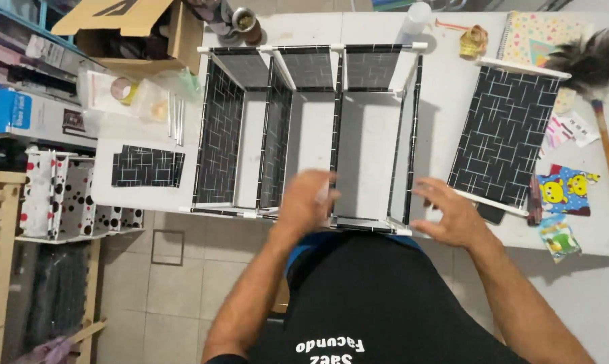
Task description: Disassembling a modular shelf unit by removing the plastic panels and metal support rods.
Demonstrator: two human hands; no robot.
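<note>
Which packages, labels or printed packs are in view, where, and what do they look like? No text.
Cardboard box: top left of the table, brown, flaps open.
Clear plastic bag: below the box, holds small round parts.
Small green packet: right table edge, right of the right hand.
Yellow-and-blue cartoon pack: just above that packet.
Blue boxes: far left shelf.

A white worktop (385, 30) carries a rack frame (308, 131) of white tubes and black patterned fabric panels, lying on its side. To its right lies a loose fabric panel (503, 138) on white tubes, with a spiral notebook (530, 37), a feather duster (598, 87), paper slips (571, 128) and bright packets (564, 189) around it. Left of the frame lie a small folded fabric piece (146, 166), spare tubes (176, 118), a plastic bag (132, 94) and a cardboard box (136, 30).
</note>
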